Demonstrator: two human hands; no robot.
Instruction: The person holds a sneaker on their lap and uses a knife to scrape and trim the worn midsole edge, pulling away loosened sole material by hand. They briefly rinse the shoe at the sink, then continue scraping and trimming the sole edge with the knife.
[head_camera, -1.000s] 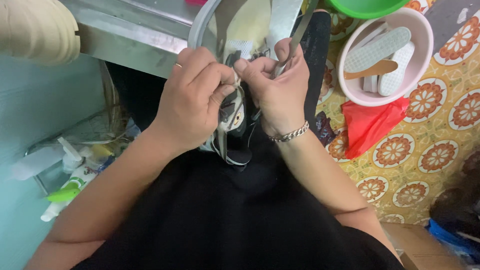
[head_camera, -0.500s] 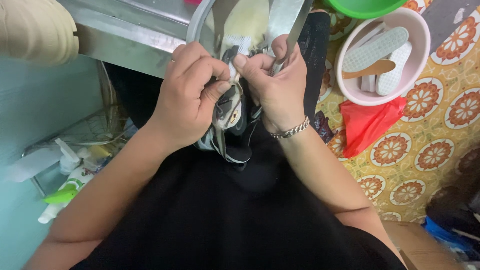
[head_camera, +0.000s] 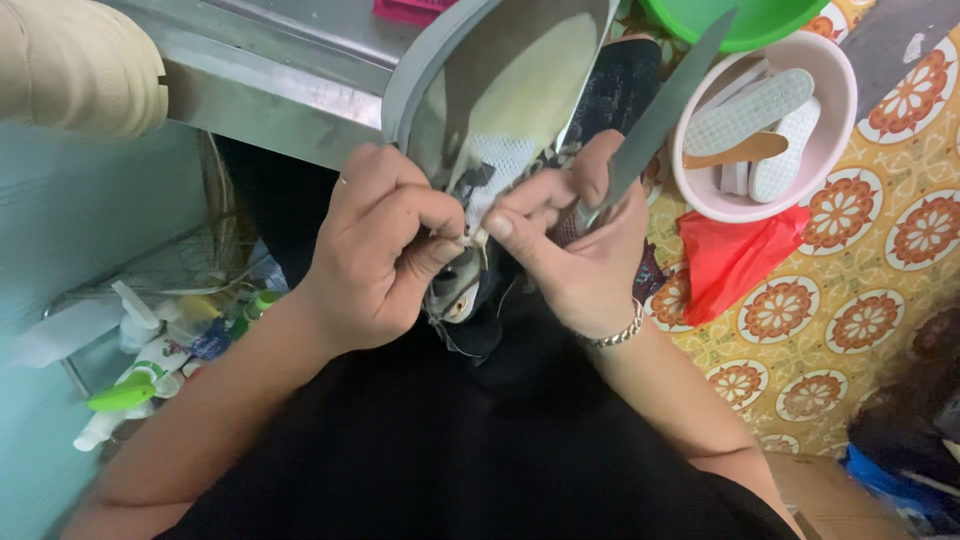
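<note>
- The left hand (head_camera: 385, 255) is curled shut, its thumb and forefinger pinching a thin pale lace (head_camera: 478, 232) at the middle of a shoe.
- The right hand (head_camera: 570, 250) is also closed: its fingers are wrapped around the handle of a knife (head_camera: 665, 110), and its thumb presses toward the left thumb at the same lace.
- The knife's grey blade slants up and to the right, away from the hands, crossing in front of the pink basin.
- The shoe (head_camera: 500, 130) is held upright between both hands above the person's black-clad lap, with its pale insole and white mesh lining facing the camera and its grey sole edge on the left.
- A silver chain bracelet (head_camera: 615, 335) circles the right wrist.
- A pink basin (head_camera: 835, 120) sits on the patterned floor (head_camera: 880, 260) to the right, holding white shoe soles and a tan insole.
- A red plastic bag (head_camera: 735, 255) lies just below the basin, touching its lower rim.
- A green bowl (head_camera: 750, 20) is at the top edge, just beside the basin.
- A metal bench (head_camera: 270, 70) runs across the upper left.
- Spray bottles (head_camera: 150, 350) crowd a shelf at lower left.
</note>
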